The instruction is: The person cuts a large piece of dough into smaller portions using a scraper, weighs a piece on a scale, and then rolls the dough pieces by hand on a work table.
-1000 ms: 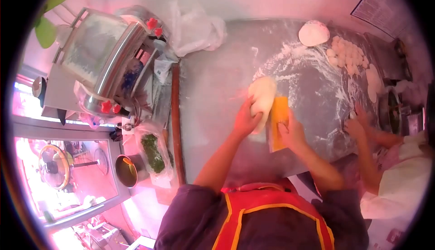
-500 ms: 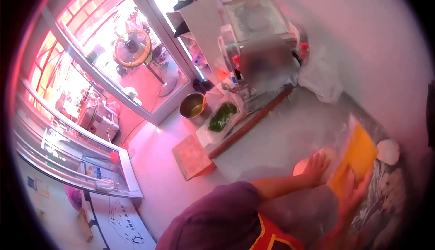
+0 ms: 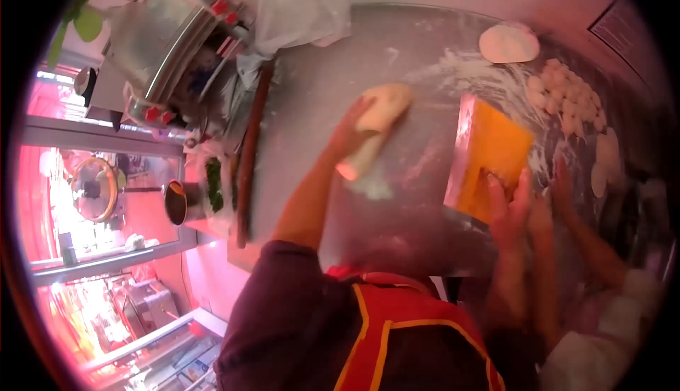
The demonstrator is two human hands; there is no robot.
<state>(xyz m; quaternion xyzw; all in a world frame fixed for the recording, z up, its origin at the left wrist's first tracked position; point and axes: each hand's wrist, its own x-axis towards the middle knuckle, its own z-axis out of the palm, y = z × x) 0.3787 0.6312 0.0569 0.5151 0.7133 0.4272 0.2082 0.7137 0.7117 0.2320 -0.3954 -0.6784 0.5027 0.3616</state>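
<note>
Here, a pale dough log (image 3: 380, 113) lies left of the orange scraper (image 3: 490, 151), left hand (image 3: 352, 134) curled around it; right hand (image 3: 508, 207) grips the scraper. Farther left, a pot (image 3: 176, 202) holds yellow liquid.

Two hands belong to the wearer: the left hand (image 3: 354, 132) and the right hand (image 3: 511, 210). One roll of dough (image 3: 379, 118) lies under the left fingers, which curl over it. One orange scraper (image 3: 492, 150) is gripped by the right fingers. Just beside the right fingers shows one more hand (image 3: 567, 189), a co-worker's; whether there is a second cannot be told. Beyond the right fingertips are one round lump of dough (image 3: 507, 42), a heap of small dough balls (image 3: 563, 93), too blurred to count but more than ten, and two flat discs (image 3: 606, 146). Past the left fingers are one rolling pin (image 3: 249, 150), one plastic bag (image 3: 297, 15), one machine (image 3: 166, 44), one pot (image 3: 176, 203) and one fan (image 3: 95, 189).
</note>
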